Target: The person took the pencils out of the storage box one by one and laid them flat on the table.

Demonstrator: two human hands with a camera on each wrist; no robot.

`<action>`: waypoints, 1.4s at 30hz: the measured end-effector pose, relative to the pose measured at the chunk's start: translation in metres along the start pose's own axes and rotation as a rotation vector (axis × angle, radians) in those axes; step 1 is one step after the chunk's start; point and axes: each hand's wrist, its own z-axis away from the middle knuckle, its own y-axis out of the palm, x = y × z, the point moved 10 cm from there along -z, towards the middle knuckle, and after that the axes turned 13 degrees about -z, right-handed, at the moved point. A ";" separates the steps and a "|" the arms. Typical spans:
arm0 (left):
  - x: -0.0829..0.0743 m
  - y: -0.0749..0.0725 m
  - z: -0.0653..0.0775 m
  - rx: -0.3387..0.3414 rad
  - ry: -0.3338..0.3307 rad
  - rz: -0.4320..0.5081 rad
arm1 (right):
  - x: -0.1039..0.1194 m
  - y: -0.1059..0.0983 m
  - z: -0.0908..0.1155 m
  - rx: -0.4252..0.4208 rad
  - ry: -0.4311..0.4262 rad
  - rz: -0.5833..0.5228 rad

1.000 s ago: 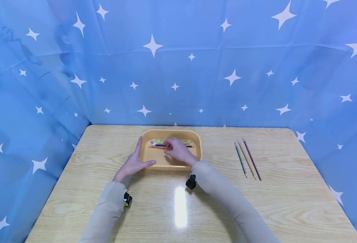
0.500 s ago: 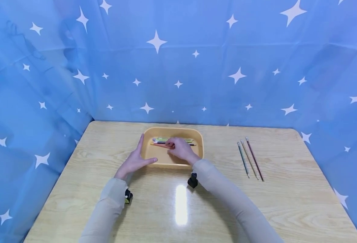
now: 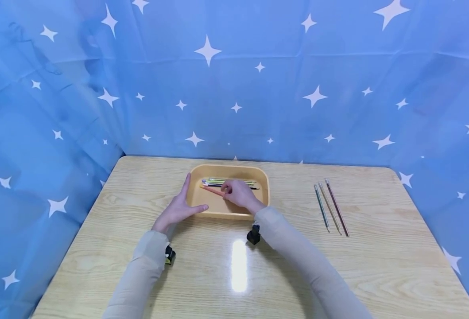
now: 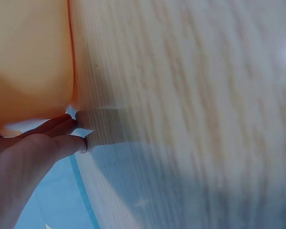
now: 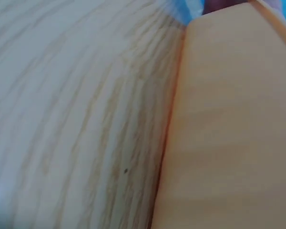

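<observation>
Pale wood-grain surface (image 3: 290,270): carrying a rounded yellow-orange tray (image 3: 226,216)
Left hand (image 3: 178,208): grip spread around the tray's near-left corner
Right hand (image 3: 240,194): grip pinching a slim orange pencil (image 3: 213,191) inside!

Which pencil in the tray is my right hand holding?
The orange-red pencil, pinched by your right hand; it slants, while the other pencils lie close together behind it.
</observation>
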 end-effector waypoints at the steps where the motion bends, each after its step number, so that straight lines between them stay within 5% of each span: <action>1: 0.000 0.000 0.000 0.001 0.000 -0.001 | 0.000 0.000 0.000 0.008 0.001 -0.025; 13: 0.001 0.001 -0.001 0.002 -0.011 -0.021 | -0.008 0.016 0.006 0.189 0.101 -0.423; 21: 0.002 0.003 0.001 0.001 -0.002 -0.007 | -0.002 0.013 0.016 0.222 0.093 -0.564; 42: -0.001 0.002 0.002 0.005 0.007 -0.009 | 0.017 -0.073 0.068 0.129 -0.050 -0.509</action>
